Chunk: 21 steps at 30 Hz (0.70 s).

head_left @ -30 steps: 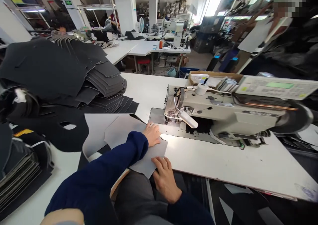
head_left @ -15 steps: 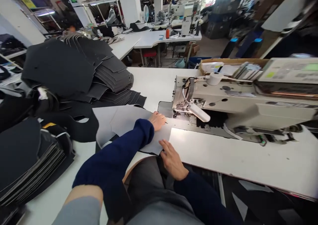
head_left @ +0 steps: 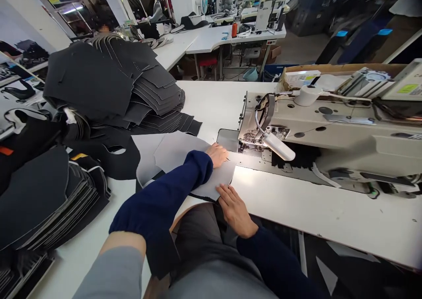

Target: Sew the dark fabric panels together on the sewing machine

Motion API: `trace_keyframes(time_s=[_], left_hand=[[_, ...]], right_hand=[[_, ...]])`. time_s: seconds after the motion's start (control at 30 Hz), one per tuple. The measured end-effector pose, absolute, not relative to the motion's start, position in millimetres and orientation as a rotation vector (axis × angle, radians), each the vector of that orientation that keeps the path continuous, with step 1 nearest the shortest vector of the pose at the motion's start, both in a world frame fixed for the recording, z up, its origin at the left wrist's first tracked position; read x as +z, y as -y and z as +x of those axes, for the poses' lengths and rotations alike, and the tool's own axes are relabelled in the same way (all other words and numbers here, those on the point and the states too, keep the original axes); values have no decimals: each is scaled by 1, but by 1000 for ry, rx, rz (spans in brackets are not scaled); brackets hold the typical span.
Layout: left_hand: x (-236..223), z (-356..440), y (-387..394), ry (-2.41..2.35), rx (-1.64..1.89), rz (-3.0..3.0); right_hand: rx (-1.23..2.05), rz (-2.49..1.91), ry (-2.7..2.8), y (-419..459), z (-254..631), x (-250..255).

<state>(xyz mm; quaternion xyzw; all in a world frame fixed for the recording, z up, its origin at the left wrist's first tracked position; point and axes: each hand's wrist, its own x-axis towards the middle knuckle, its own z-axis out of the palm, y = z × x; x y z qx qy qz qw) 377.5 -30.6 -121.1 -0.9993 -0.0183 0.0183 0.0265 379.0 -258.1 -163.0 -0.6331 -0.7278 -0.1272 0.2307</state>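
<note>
A light grey fabric piece [head_left: 178,151] with a dark underside lies on the table before the sewing machine [head_left: 306,132]. My left hand [head_left: 216,154] rests on top of it, fingers laid on the surface close to the needle area. A thin dark pointed tip [head_left: 227,159] shows beside those fingers; whether the hand holds it is hidden. At the near edge, my right hand [head_left: 235,211] has its fingers over the fabric, closed on the edge, with the thumb out of sight. The machine's lamp [head_left: 278,146] lights the spot just right of the fabric.
Left of the fabric rises a tall heap of dark cut panels [head_left: 89,79]. A second stack [head_left: 75,215] sits nearer me. Behind the machine stands a cardboard box [head_left: 283,72] with papers. The white table [head_left: 296,198] runs right; other sewing tables stand farther back.
The view has shifted, so the table and machine appear farther right and slightly higher. Both hands keep nearly the same places on the fabric.
</note>
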Motion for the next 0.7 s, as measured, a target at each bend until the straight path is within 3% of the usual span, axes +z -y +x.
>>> trace_keyframes(time_s=[0.7], left_hand=[[-109, 458, 11, 135, 106, -3094]], right_hand=[[-217, -1813, 1938, 233, 458, -163]])
